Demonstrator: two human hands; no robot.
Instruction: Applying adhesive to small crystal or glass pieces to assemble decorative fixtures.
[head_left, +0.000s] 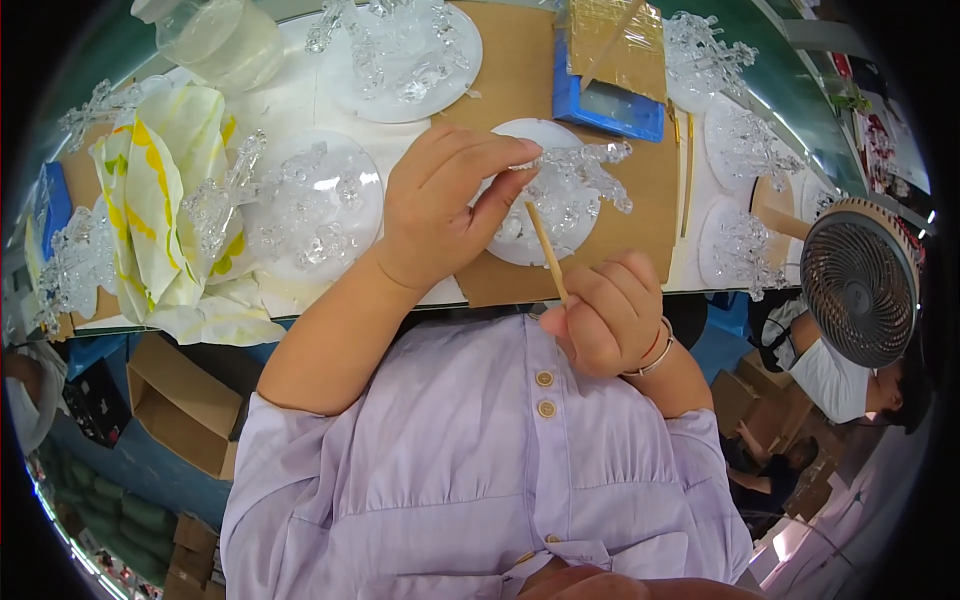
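From the head view, we look down on a white worktop (300,108) crowded with clear, glittering pieces. Our right hand (612,312) is folded around the lower end of a slim wooden stick (545,245), pinching it between thumb and curled fingers. The stick slants up and to the left, its upper tip just below the thumb of our left hand (440,205). On that left hand the thumb and forefinger are brought close together at their tips, the other fingers bent behind; we cannot tell whether something tiny sits between them.

Just beyond both hands, a white round plate (516,130) lies on a brown cardboard sheet (640,235), bearing a cluster of clear pieces (603,170) that reaches past its right edge. Our left hand overlaps the plate's left part in the view.

To the left we see another white plate (368,175) with clear pieces, then a yellow-and-green patterned wrapper (165,200). A larger white plate (430,108) lies farther off, near a clear jar (225,50). Beyond the sheet's right part stands a blue box (612,118), and a dark round fan (858,285) is at the far right.
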